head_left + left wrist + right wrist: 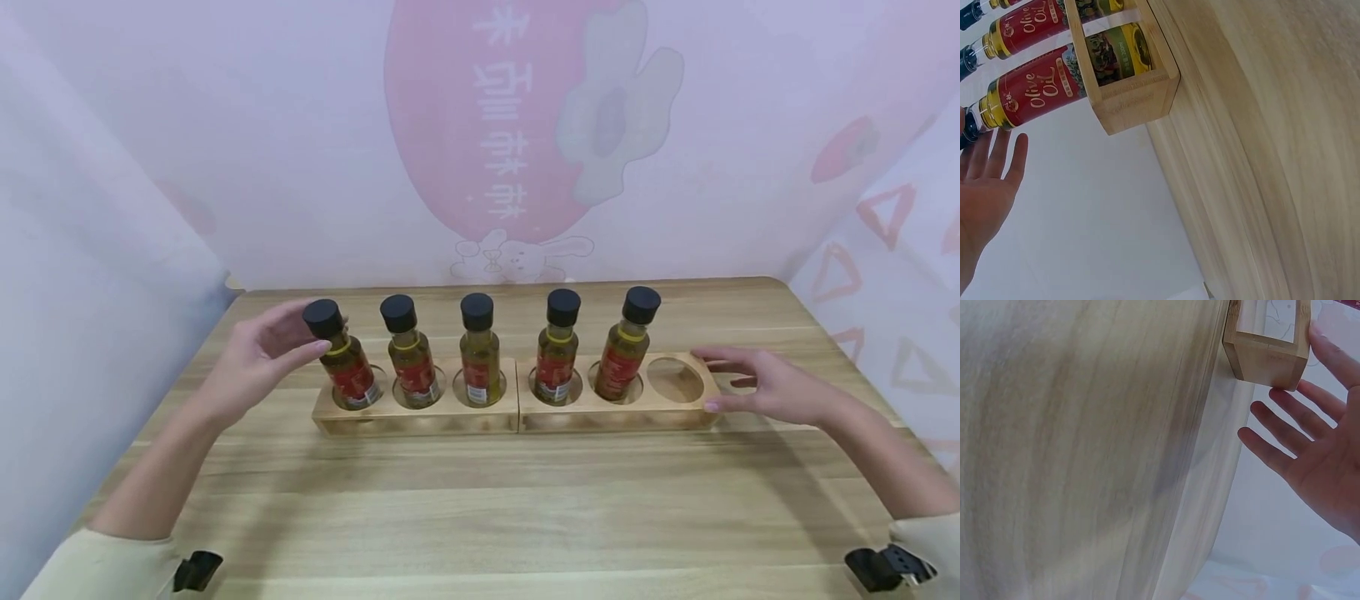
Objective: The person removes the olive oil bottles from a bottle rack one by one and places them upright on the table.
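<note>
Several olive oil bottles with black caps and red labels stand in two wooden racks set end to end. My left hand is at the neck of the leftmost bottle, thumb in front and fingers behind. Its fingers look straight and spread in the left wrist view, beside that olive oil bottle. My right hand is at the outer end of the right rack, thumb at the front corner and fingers toward the back. In the right wrist view, its extended fingertips are right at the rack's end.
The left rack has a bottle in each of three round holes. The right rack's outermost hole has no bottle in it. The racks sit on a wood-grain table, with a printed pale curtain behind.
</note>
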`<state>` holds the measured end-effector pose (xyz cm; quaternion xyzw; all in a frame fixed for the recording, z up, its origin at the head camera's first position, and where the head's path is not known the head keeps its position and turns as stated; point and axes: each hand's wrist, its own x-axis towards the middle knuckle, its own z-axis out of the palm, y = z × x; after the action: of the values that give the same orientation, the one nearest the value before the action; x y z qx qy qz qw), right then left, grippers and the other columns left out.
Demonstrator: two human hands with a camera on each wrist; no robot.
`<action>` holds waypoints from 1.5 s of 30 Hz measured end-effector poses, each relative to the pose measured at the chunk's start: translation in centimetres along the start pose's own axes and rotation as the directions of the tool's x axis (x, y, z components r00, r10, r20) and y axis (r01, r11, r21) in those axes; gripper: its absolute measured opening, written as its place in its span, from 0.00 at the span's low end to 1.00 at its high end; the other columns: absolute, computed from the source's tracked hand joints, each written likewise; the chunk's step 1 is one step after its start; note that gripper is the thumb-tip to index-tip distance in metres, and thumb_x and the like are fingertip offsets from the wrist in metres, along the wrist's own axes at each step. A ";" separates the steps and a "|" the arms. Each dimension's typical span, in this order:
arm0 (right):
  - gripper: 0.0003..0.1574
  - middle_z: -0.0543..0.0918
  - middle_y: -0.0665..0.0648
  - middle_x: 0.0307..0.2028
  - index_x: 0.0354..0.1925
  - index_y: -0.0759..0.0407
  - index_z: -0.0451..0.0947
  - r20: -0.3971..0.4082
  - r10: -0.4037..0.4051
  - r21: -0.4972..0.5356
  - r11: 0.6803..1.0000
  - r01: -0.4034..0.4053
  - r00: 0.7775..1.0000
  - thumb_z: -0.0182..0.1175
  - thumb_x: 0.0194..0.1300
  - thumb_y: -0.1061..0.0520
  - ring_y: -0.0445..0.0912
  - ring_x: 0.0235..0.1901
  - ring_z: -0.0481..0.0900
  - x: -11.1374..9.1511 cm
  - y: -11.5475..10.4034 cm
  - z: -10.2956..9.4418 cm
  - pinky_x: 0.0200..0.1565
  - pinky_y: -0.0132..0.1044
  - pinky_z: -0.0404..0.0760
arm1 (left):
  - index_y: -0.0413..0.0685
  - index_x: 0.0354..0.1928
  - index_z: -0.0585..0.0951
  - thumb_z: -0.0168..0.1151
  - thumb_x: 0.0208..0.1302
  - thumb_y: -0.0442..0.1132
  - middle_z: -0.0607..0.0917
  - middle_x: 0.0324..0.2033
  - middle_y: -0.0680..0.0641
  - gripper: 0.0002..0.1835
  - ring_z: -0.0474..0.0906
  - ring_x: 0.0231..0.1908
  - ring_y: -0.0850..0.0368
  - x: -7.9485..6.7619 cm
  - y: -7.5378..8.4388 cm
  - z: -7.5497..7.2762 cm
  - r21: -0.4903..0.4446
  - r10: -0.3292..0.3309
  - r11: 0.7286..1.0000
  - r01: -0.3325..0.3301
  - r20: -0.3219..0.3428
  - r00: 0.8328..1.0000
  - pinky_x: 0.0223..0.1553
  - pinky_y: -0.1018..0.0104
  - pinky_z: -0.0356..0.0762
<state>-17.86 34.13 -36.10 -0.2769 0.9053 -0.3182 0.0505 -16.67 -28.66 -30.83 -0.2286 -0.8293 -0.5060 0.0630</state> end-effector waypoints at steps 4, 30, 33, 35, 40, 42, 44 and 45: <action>0.43 0.80 0.72 0.62 0.68 0.73 0.71 0.000 -0.012 0.006 1.000 0.012 1.000 0.77 0.59 0.62 0.23 0.57 0.72 0.1 0.0 0.0 0.52 0.49 0.87 | 0.43 0.71 0.75 0.64 0.71 0.25 0.87 0.57 0.57 0.28 0.84 0.55 0.67 0.2 0.0 0.2 -0.073 -0.001 0.997 0.000 -0.011 1.000 0.53 0.76 0.82; 0.44 0.71 0.79 0.64 0.67 0.74 0.64 0.111 0.080 0.106 0.990 -0.092 0.991 0.75 0.60 0.64 0.79 0.58 0.75 1.1 -0.6 -0.5 0.49 0.71 0.82 | 0.38 0.66 0.80 0.66 0.66 0.20 0.91 0.50 0.50 0.26 0.88 0.49 0.60 1.4 0.2 1.3 -0.322 -0.003 0.946 -0.027 -0.094 0.996 0.54 0.74 0.82; 0.44 0.71 0.80 0.65 0.67 0.73 0.63 0.123 0.092 0.117 0.987 -0.106 0.988 0.75 0.61 0.64 0.79 0.59 0.75 1.2 -0.6 -0.5 0.50 0.71 0.82 | 0.37 0.66 0.80 0.65 0.66 0.20 0.91 0.50 0.49 0.26 0.88 0.49 0.60 1.5 0.3 1.3 -0.341 -0.003 0.939 -0.031 -0.099 0.995 0.55 0.73 0.82; 0.44 0.70 0.81 0.65 0.67 0.73 0.63 0.130 0.100 0.126 0.985 -0.116 0.986 0.75 0.61 0.63 0.79 0.59 0.74 1.2 -0.7 -0.5 0.51 0.71 0.81 | 0.37 0.66 0.80 0.65 0.66 0.19 0.91 0.49 0.49 0.26 0.88 0.50 0.60 1.6 0.3 1.4 -0.353 -0.003 0.935 -0.034 -0.102 0.995 0.55 0.73 0.82; 0.44 0.70 0.82 0.65 0.67 0.72 0.63 0.137 0.113 0.140 0.981 -0.132 0.984 0.75 0.61 0.63 0.80 0.59 0.74 1.2 -0.8 -0.5 0.52 0.71 0.81 | 0.37 0.65 0.80 0.66 0.65 0.19 0.91 0.49 0.48 0.26 0.88 0.50 0.60 1.8 0.3 1.6 -0.368 -0.014 0.929 -0.027 -0.109 0.994 0.55 0.72 0.82; 0.44 0.70 0.82 0.65 0.67 0.72 0.62 0.139 0.117 0.145 0.980 -0.137 0.983 0.75 0.61 0.63 0.80 0.59 0.74 1.1 -0.8 -0.5 0.52 0.71 0.82 | 0.37 0.65 0.80 0.66 0.65 0.19 0.91 0.49 0.49 0.26 0.88 0.50 0.60 1.9 0.3 1.7 -0.363 -0.019 0.931 -0.023 -0.110 0.994 0.55 0.72 0.82; 0.44 0.70 0.82 0.64 0.67 0.72 0.62 0.140 0.122 0.147 0.979 -0.143 0.983 0.75 0.62 0.63 0.79 0.59 0.74 1.1 -0.8 -0.4 0.52 0.70 0.82 | 0.37 0.65 0.80 0.66 0.65 0.20 0.91 0.49 0.48 0.26 0.88 0.50 0.60 1.9 0.3 1.7 -0.358 -0.020 0.933 -0.022 -0.112 0.993 0.55 0.72 0.82; 0.44 0.71 0.82 0.64 0.67 0.72 0.62 0.141 0.126 0.147 0.978 -0.146 0.982 0.75 0.62 0.63 0.79 0.59 0.74 1.1 -0.8 -0.4 0.52 0.70 0.82 | 0.37 0.65 0.80 0.66 0.65 0.20 0.91 0.49 0.48 0.26 0.88 0.50 0.60 1.9 0.3 1.8 -0.357 -0.019 0.934 -0.022 -0.113 0.993 0.55 0.72 0.82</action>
<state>-18.53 33.31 -35.19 -0.2296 0.8890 -0.3655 0.1531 -18.03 -26.42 -30.82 -0.2075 -0.7181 -0.6608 0.0681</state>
